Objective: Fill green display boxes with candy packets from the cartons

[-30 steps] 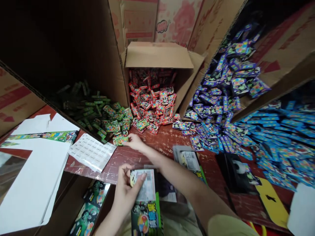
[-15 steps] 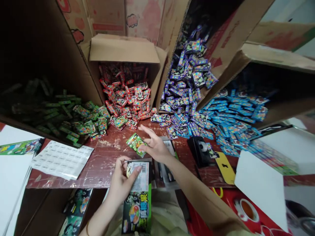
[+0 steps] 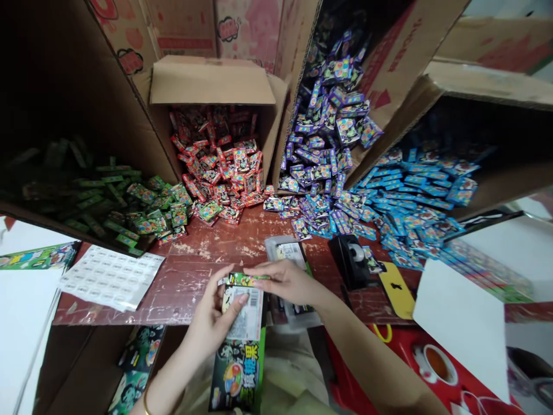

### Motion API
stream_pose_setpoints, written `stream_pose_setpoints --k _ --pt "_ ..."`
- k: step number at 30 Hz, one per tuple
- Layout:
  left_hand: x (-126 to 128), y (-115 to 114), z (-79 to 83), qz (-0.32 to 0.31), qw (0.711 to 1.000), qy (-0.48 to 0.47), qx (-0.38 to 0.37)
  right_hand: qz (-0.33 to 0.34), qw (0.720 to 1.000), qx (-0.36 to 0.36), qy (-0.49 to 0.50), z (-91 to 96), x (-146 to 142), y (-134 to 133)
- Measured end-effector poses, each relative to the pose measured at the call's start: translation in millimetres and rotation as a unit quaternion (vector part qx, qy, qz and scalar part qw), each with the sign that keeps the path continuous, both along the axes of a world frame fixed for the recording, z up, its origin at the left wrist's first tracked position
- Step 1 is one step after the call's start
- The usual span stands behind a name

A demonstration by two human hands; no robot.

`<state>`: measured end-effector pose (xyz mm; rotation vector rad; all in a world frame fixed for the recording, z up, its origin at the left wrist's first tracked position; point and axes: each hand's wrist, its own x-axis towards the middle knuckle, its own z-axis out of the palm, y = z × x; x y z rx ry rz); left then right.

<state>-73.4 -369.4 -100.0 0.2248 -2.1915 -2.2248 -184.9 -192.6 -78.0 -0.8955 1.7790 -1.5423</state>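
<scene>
My left hand (image 3: 216,311) is closed round the upper end of a long black and green printed candy package (image 3: 235,369), its thumb pressed on the white label. At the top end of that package, my right hand (image 3: 285,280) pinches a small green candy packet (image 3: 242,279), which lies edge-on against the opening between both hands. How far the packet sits inside cannot be seen. Just right of and partly under my right hand, clear plastic sleeves (image 3: 298,314) with a printed card lie on the table.
Tipped cartons spill green packets (image 3: 159,213), red packets (image 3: 224,178), purple packets (image 3: 319,155) and blue packets (image 3: 415,196) onto the red table (image 3: 190,265). A sticker sheet (image 3: 112,278) lies left. A black tape dispenser (image 3: 348,262), yellow card (image 3: 396,291) and cup of tea (image 3: 436,364) are right.
My right hand has brought the green candy packet down and turned it from face-up to edge-on at the package's top. My left hand has kept its grip.
</scene>
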Motion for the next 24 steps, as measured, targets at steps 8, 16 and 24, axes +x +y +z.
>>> stream_pose_setpoints --k 8,16,24 --pt "4.0 -7.5 -9.7 -0.008 0.998 -0.011 -0.065 -0.097 0.982 -0.024 -0.163 -19.1 26.8 3.9" --pt "13.6 8.2 -12.8 0.104 0.993 0.024 -0.043 -0.353 0.928 -0.117 -0.003 -24.8 65.8 -25.1" --pt "8.3 -4.0 -4.6 0.122 0.976 0.155 -0.087 -0.399 0.896 -0.163 0.109 -29.7 82.8 -48.9"
